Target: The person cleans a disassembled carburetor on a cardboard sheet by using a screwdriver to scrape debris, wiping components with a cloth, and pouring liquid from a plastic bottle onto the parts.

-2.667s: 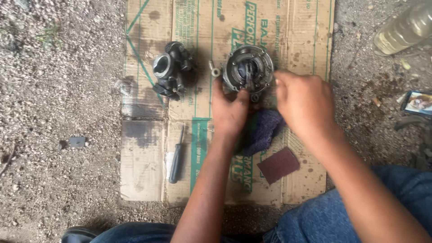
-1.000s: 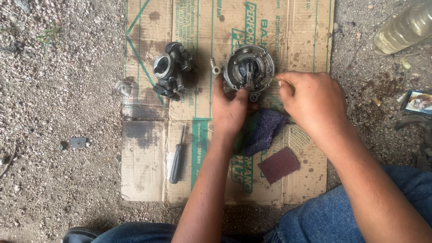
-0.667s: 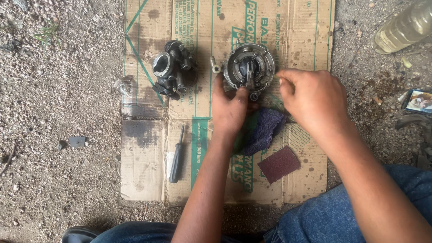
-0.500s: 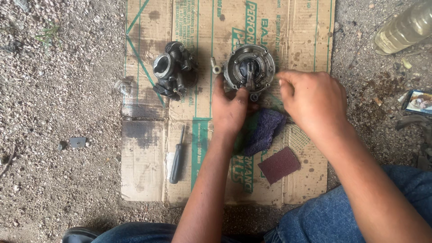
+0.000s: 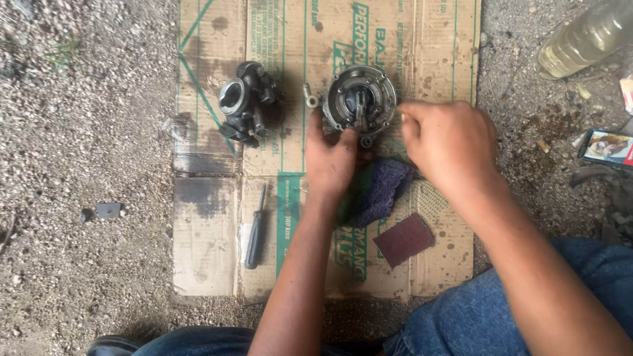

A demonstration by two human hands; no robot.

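The person is sitting on gravel over a flattened cardboard sheet [image 5: 211,217], with both hands working at a round metal carburetor part [image 5: 359,102] that is lying near the far middle of the cardboard. The part is resting flat with its open face turned up toward the camera, so its axis is pointing straight up and no long side shows; a small tab is sticking out toward the person at its near edge. The left hand [image 5: 333,155] is reaching from below, its fingers spread and pressing against the part's near left rim, steadying it rather than closing round it. The right hand [image 5: 448,142] is sitting just right of the part, its fingers curled inward in a pinch at the rim; whether it is gripping anything small cannot be told. A dark carburetor body [image 5: 247,102] is lying well to the left, with a small metal fitting [image 5: 310,97] between the two. A purple rag [image 5: 379,191] is bunched just under the hands, a sandpaper piece [image 5: 403,239] is nearer the person, and a screwdriver [image 5: 254,231] is lying left, its tip pointing away. A plastic bottle [image 5: 583,36] is resting on the gravel at far right.
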